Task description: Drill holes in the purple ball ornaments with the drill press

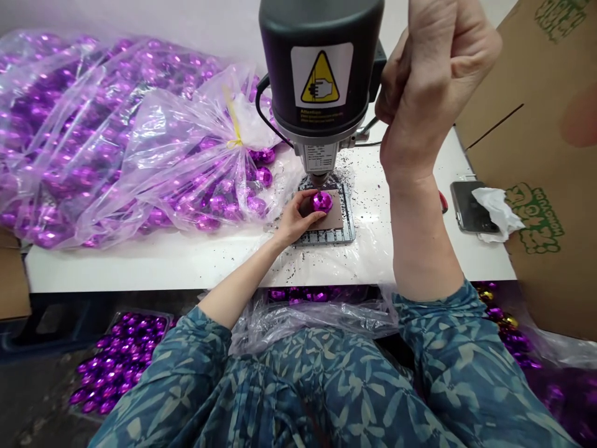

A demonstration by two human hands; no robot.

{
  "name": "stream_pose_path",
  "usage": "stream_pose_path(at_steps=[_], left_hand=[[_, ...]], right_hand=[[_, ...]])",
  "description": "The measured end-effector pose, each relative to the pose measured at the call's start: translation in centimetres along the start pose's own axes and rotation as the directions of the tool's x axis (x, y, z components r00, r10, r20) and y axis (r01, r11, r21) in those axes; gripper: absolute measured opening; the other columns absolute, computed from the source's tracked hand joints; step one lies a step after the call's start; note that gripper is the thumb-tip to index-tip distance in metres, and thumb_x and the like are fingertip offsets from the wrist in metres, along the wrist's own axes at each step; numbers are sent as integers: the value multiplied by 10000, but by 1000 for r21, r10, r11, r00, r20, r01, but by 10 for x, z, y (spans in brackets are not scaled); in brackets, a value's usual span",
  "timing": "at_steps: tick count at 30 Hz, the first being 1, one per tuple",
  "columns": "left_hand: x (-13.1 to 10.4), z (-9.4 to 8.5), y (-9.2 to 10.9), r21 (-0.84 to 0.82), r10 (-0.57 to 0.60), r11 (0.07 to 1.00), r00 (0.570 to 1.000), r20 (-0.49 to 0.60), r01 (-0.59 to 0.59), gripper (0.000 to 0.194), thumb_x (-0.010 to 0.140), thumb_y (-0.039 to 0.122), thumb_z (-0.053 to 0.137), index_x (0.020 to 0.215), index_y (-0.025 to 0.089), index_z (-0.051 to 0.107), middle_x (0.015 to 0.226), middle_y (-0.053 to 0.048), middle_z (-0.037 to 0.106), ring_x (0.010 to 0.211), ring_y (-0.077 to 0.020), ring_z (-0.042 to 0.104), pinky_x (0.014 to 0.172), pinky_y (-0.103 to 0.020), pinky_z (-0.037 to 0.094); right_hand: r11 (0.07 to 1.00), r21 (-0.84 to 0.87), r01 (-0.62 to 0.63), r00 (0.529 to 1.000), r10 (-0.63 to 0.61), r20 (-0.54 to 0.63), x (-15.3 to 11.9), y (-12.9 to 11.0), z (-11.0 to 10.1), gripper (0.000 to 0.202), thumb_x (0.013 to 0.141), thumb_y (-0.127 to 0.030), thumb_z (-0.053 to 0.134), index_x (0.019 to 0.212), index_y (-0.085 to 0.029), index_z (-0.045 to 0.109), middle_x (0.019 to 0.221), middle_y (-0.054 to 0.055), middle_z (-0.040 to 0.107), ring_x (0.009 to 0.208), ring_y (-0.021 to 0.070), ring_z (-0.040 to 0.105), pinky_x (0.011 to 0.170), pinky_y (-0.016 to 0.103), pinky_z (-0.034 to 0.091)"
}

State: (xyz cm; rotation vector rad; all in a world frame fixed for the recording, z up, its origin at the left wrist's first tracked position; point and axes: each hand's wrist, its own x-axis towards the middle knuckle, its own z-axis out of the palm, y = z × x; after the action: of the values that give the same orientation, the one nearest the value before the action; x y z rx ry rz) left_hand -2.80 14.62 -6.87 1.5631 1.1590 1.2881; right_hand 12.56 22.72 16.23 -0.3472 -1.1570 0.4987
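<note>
The purple ball [322, 201] sits on the pad [332, 219] of the press [321, 68], right under its tip. It looks light, hard-shelled, faceted and slick, likely thin and easy to crush, so it is best pinched low at the sides. The left hand [293, 219] holds it so, fingers narrowly closed around it. The right hand [431, 74] is fisted, apparently around the press lever, which stays hidden.

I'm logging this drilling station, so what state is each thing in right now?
Left hand: fingers pinching the purple ball.
Purple ball: on the drill plate, under the bit.
Right hand: raised, fist closed beside the drill head.
Clear bag: full of purple balls, lying open.
Phone: screen dark.
</note>
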Motion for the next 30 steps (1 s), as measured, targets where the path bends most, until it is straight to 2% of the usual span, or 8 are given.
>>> stream_pose_path(at_steps=[5,7,9,12,20,23,26,30], left_hand=[[-3,4,0,-66,23,998,1000,10,-22,701,868,634,865,1355,228,567,1418,-158,714,1290,-301,729,1138,-490,594],[-2,2,-5,-84,10,996,1000,-5,-11,674,878,637,855,1322,222,564,1369,-156,735,1253,-290,743,1117,-484,604],[-1,-2,-11,-71,0,997,1000,-3,-1,636,904,627,832,1312,223,558,1342,-156,742,1247,-288,744,1107,-489,609],[0,-7,-20,-2,43,999,999,7,-43,611,926,602,816,1334,236,544,1411,-172,705,1359,-312,694,1158,-522,579],[-1,-10,-11,94,160,981,984,77,-167,629,954,616,773,1377,222,527,1393,-179,711,1327,-334,713,1154,-553,583],[-2,-8,-8,107,160,980,985,64,-166,607,957,615,770,1353,223,532,1370,-174,719,1310,-333,719,1139,-553,591],[-1,-7,-8,102,151,982,986,74,-159,603,960,620,766,1352,229,527,1375,-167,719,1307,-327,720,1131,-544,595],[-1,-8,-8,104,143,983,988,59,-149,611,949,631,772,1345,229,538,1378,-169,717,1311,-338,716,1135,-555,588]], right_hand=[[998,55,-7,1000,8,-17,1,-1,3,619,676,-763,641,639,-249,299,418,-113,248,345,12,148,395,274,120],[997,63,-49,998,51,-23,0,-5,4,550,842,-575,654,627,-250,265,405,-113,229,344,6,151,406,254,115],[991,78,-107,994,109,-27,0,-10,5,484,1010,-261,534,619,-252,249,394,-109,237,346,2,168,436,236,113],[984,57,-168,986,169,-10,0,-19,5,434,1025,-70,361,629,-236,293,393,-115,269,356,-8,217,477,217,110],[981,37,-190,982,189,25,-1,-23,2,497,1002,-86,366,534,-208,252,389,-99,307,359,-33,279,471,170,122],[992,60,-107,994,108,-15,-11,-24,1,508,971,-315,562,555,-210,289,396,-98,289,358,-30,261,455,171,150],[1000,7,1,1000,-1,-19,-24,-30,-2,532,758,-610,640,606,-186,358,446,-93,302,403,-33,267,485,178,180],[998,-57,40,999,-41,-9,-41,-36,-8,573,840,-564,632,606,-149,314,489,-74,325,450,-39,320,552,194,200]])
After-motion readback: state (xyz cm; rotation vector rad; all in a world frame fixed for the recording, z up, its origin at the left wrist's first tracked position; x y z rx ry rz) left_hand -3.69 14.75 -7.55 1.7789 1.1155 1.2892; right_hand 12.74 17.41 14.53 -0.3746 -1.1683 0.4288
